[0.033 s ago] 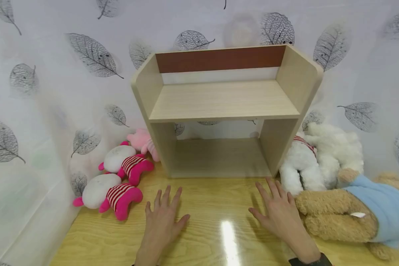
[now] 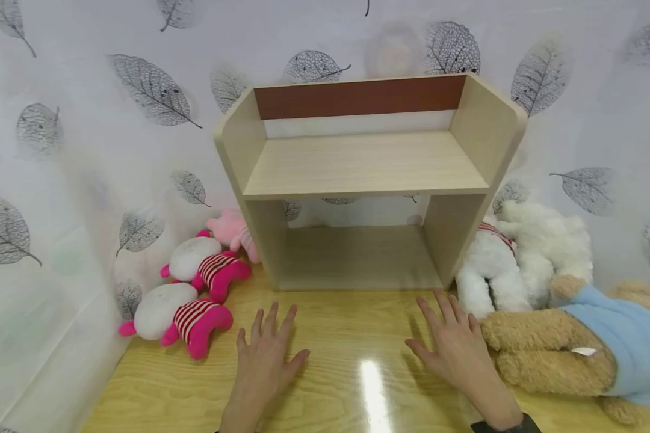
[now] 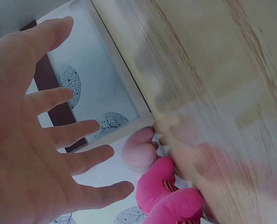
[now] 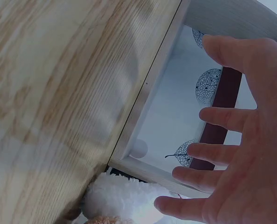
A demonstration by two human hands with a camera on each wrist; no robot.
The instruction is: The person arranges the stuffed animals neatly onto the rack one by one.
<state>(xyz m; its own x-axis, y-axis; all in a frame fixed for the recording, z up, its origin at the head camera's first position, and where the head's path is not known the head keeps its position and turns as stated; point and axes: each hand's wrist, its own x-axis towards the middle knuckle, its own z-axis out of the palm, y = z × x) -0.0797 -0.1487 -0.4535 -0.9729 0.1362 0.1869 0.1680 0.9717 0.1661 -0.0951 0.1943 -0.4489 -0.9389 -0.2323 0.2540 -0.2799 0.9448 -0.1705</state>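
My left hand (image 2: 265, 359) hovers palm down over the wooden table (image 2: 346, 343), fingers spread, holding nothing. Closest to it lies a white and pink plush toy (image 2: 181, 319) in a red striped top. On the other side my right hand (image 2: 456, 352) is likewise spread and holds nothing. Its outer edge is near the legs of a brown teddy bear (image 2: 552, 355) in a blue shirt. Between and beyond the hands stands a two-level wooden shelf (image 2: 365, 162), with no objects on either level. Both wrist views show straight, parted fingers facing the shelf.
Behind the nearest pink toy lie a similar plush toy (image 2: 211, 264) and a light pink one (image 2: 230, 228), left of the shelf. Two white fluffy toys, one with a red striped scarf (image 2: 490, 270), the other plain (image 2: 552, 246), sit at its right. A leaf-patterned curtain (image 2: 86, 180) hangs behind.
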